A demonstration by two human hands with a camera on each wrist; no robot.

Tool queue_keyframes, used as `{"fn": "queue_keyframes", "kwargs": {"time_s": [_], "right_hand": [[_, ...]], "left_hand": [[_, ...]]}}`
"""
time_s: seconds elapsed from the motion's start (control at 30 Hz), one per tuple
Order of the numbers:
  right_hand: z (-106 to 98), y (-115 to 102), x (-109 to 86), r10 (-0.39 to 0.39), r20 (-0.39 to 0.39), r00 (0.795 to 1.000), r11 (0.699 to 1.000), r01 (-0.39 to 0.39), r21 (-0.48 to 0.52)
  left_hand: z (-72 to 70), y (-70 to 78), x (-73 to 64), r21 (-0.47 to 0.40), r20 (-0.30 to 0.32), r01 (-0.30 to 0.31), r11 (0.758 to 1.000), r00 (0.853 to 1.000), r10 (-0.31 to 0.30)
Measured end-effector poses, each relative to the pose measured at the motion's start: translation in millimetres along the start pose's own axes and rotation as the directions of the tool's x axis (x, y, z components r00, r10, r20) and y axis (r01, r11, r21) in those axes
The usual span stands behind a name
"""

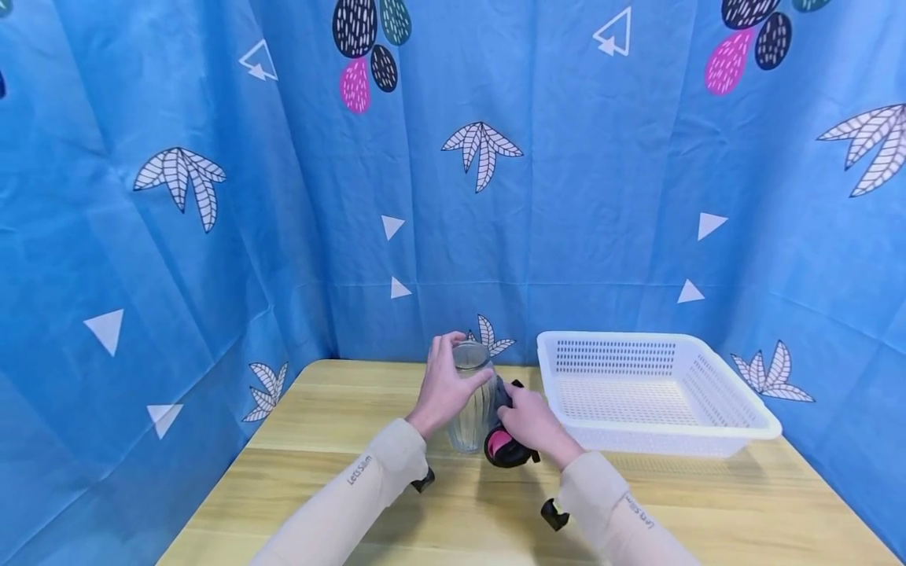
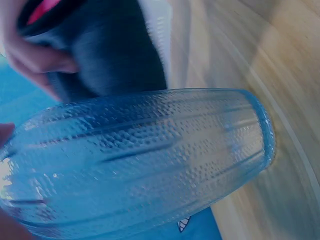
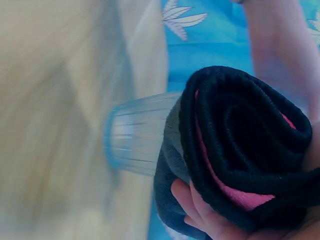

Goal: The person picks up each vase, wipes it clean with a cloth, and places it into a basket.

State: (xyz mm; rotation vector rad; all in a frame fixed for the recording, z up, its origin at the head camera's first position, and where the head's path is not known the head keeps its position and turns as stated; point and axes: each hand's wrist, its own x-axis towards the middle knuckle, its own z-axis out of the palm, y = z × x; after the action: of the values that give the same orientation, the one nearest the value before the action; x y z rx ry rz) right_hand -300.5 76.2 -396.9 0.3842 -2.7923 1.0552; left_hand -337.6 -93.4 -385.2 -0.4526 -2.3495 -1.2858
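Pale fabric sleeves foremost, left hand grips ribbed clear-glass vase; alongside, right hand grips rolled grey-black cloth, neither yet released.

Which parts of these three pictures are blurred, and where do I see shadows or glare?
Head view: fairly sharp, soft shadows on the wooden table; left wrist view: bright glints on the glass vase, the dark roll slightly soft; right wrist view: the wooden table smeared by blur, the dark roll's near rim clearer.
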Motion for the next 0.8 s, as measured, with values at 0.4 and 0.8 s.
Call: {"fn": "queue_keyframes", "kwargs": {"time_s": [0.4,0.8], "right_hand": [[-28.5,-31.8,-1.8,-0.088,-0.171,0.981,0.996,0.087,-0.012],[-4.0,-13.4,5.5,-0.029,-0.041,0.999,0.989,0.023,-0.145]], "left_hand": [[-7.3,6.4,1.5,-0.020,0.074,0.001,1.000,0.997,0.001],[-5.0,3.3,1.1,-0.063,0.063,0.018,0.998,0.998,-0.015]]}}
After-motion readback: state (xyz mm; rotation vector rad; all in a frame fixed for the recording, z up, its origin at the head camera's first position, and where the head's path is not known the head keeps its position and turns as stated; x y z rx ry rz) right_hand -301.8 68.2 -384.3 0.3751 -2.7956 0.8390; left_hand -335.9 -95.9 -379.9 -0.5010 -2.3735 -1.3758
